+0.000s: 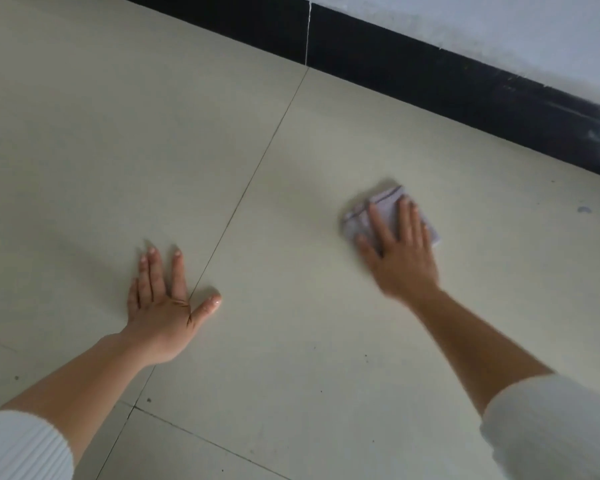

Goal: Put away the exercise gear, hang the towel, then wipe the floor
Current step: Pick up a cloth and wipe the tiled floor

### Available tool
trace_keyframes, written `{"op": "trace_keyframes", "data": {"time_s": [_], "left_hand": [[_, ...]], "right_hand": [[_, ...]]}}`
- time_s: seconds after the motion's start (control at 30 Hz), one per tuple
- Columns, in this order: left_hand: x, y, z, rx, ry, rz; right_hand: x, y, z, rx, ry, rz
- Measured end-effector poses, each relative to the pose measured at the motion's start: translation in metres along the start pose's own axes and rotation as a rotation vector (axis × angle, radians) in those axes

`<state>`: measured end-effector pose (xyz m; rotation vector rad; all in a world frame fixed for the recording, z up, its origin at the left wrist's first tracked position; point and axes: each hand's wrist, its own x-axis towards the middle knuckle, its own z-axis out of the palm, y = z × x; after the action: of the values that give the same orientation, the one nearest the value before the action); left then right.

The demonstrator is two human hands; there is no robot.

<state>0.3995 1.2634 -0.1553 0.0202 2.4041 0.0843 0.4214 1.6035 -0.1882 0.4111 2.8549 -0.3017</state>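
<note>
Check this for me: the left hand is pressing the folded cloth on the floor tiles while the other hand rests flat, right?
Not quite. In the head view the right hand presses the folded cloth; the left hand rests flat on the floor tiles.

No legible text or labels.

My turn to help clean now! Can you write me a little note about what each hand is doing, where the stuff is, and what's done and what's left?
Left hand: open, flat on the floor tiles, fingers spread, propping the person up. It holds nothing.
Right hand: palm down, pressing a small folded cloth against the floor near the dark baseboard.
Done: no exercise gear or towel is in view, so I cannot confirm those steps.
Left: wiping is under way. Dark specks remain on the near tiles, and a bluish spot sits to the right of the cloth.
</note>
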Motion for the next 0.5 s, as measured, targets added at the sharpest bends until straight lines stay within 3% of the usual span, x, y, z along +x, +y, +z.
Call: {"op": "trace_keyframes", "data": {"time_s": [0.1, 0.17, 0.3, 0.5], "left_hand": [[0.001, -0.001, 0.003, 0.003, 0.016, 0.003], [0.001, -0.001, 0.003, -0.003, 0.022, 0.001], [0.001, 0.000, 0.001, -0.010, 0.019, 0.005], [-0.001, 0.003, -0.004, -0.011, 0.001, 0.004]], "right_hand": [[0.051, 0.007, -0.020, 0.112, 0.004, 0.240], [0.071, -0.015, -0.022, 0.142, -0.019, 0.281], [0.054, -0.077, -0.006, 0.101, -0.027, -0.014], [-0.056, -0.122, 0.028, 0.060, -0.093, -0.393]]}}
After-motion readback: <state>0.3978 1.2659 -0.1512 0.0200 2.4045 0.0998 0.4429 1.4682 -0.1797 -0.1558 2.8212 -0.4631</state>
